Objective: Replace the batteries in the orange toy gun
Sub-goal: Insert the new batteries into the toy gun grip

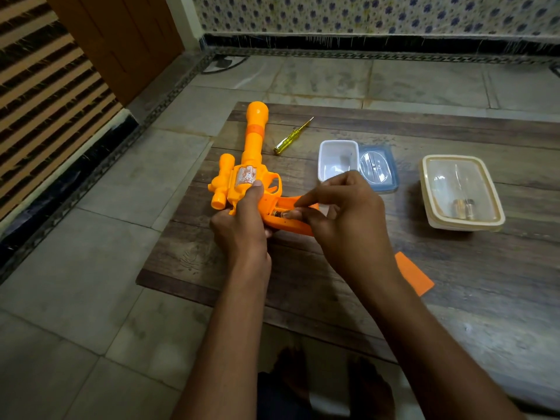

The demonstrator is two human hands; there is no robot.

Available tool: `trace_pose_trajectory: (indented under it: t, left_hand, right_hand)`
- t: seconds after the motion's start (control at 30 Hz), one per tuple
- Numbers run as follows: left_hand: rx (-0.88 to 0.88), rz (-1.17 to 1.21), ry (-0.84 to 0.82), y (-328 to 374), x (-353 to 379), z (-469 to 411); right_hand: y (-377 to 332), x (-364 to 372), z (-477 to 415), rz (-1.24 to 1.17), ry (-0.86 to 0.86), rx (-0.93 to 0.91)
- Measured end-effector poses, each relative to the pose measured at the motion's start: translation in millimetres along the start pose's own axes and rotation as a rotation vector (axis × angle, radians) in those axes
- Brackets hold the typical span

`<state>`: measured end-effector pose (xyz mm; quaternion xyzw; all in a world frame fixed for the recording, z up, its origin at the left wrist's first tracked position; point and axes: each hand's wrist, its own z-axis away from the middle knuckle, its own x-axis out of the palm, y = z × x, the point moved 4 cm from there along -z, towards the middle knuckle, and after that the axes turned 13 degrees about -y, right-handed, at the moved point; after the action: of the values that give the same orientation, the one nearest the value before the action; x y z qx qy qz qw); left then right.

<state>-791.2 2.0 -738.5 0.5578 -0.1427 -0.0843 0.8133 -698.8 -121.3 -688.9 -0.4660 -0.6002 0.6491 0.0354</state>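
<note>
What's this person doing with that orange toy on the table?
A person is changing batteries in an orange toy gun. The left hand grips its body on the wooden table, while the right hand pinches a battery in the open handle compartment; going in or out, I cannot tell. The orange cover lies to the right, a yellow screwdriver beyond the gun.
</note>
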Motion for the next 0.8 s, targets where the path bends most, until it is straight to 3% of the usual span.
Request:
trace_pose_trajectory:
  t: [0.17, 0.37, 0.73, 0.8]
  left_hand:
    - [0.02, -0.022, -0.001, 1, 2, 2]
    - [0.001, -0.011, 0.008, 3, 4, 4]
    - [-0.047, -0.003, 0.011, 1, 1, 2]
    - [-0.047, -0.01, 0.006, 1, 1, 2]
  right_hand:
    - [20, 4, 0, -0.358, -0.081, 0.345]
    - [26, 2, 3, -0.482, -0.125, 0.535]
    - [13, 3, 9, -0.843, -0.256, 0.557]
    - [13, 2, 8, -0.817, -0.264, 0.557]
